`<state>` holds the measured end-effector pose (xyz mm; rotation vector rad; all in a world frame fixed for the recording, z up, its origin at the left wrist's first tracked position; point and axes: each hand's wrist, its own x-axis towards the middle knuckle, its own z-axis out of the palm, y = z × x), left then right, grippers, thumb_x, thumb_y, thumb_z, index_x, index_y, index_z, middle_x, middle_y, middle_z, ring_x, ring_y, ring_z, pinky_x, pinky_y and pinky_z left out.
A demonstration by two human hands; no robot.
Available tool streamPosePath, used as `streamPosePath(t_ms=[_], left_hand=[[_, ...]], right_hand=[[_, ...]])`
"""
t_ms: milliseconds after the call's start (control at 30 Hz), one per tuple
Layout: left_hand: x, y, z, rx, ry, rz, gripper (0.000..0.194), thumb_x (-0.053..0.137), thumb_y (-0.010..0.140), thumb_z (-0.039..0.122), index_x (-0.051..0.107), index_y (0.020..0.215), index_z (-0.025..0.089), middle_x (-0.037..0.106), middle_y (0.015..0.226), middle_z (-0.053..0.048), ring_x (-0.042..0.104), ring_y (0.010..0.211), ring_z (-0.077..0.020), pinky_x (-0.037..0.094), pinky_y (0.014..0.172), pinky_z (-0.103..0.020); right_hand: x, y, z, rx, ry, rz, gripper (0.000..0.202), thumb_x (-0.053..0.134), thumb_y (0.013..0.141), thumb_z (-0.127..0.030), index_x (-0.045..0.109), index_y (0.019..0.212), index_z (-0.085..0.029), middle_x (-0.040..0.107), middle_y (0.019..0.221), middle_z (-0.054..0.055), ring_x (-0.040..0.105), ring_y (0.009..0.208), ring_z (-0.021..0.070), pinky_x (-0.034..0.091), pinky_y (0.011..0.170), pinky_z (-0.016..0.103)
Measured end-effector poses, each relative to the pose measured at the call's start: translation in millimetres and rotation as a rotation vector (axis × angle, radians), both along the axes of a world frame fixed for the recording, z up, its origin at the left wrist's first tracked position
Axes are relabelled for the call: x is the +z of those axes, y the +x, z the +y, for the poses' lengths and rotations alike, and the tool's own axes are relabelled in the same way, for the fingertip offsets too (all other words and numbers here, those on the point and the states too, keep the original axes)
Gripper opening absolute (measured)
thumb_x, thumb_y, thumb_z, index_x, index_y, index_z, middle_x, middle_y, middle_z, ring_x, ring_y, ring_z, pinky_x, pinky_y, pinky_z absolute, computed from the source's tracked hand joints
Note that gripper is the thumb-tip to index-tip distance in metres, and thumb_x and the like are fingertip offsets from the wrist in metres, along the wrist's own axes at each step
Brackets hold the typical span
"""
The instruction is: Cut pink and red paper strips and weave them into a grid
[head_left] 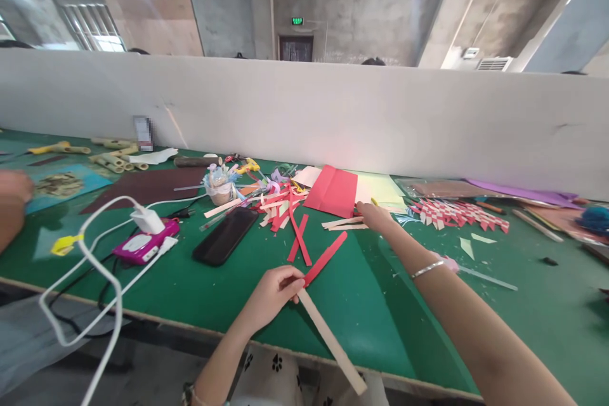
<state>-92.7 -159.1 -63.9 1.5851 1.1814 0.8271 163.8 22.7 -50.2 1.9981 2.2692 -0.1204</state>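
Near the table's front edge my left hand is closed in a pinch on two paper strips that meet at an angle. The red paper strip points up and right; the cream paper strip slants down past the table edge. My right hand reaches forward to loose cream strips beside the red paper sheet. Its fingers are drawn together, and what they hold, if anything, is hidden. Two crossed red strips lie on the green table left of the right hand.
A black phone, a purple power strip with white cables and a pile of paper scraps lie left. A woven red-and-white paper piece and a glue stick lie right. Another person's hand shows at far left.
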Motion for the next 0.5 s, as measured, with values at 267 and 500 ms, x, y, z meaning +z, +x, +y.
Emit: streamPosePath(t_ms=[267, 500], left_hand=[[1.3, 2.8, -3.7, -0.009, 0.041, 0.072, 0.024, 0.045, 0.083, 0.035, 0.056, 0.075, 0.015, 0.052, 0.066, 0.0, 0.053, 0.059, -0.0126, 0.039, 0.057, -0.021], [-1.3, 1.4, -3.4, -0.016, 0.038, -0.015, 0.026, 0.047, 0.082, 0.037, 0.054, 0.073, 0.014, 0.051, 0.065, 0.001, 0.051, 0.057, -0.0114, 0.039, 0.057, -0.021]], right_hand=[[1.4, 8.3, 0.9, -0.075, 0.091, 0.218, 0.028, 0.048, 0.086, -0.03, 0.052, 0.11, -0.016, 0.055, 0.109, 0.007, 0.056, 0.091, 0.0169, 0.048, 0.076, 0.036], [37.9, 14.8, -6.6, -0.082, 0.385, 0.538, 0.021, 0.04, 0.083, -0.022, 0.059, 0.094, -0.021, 0.062, 0.081, 0.005, 0.056, 0.069, 0.0162, 0.035, 0.056, 0.024]])
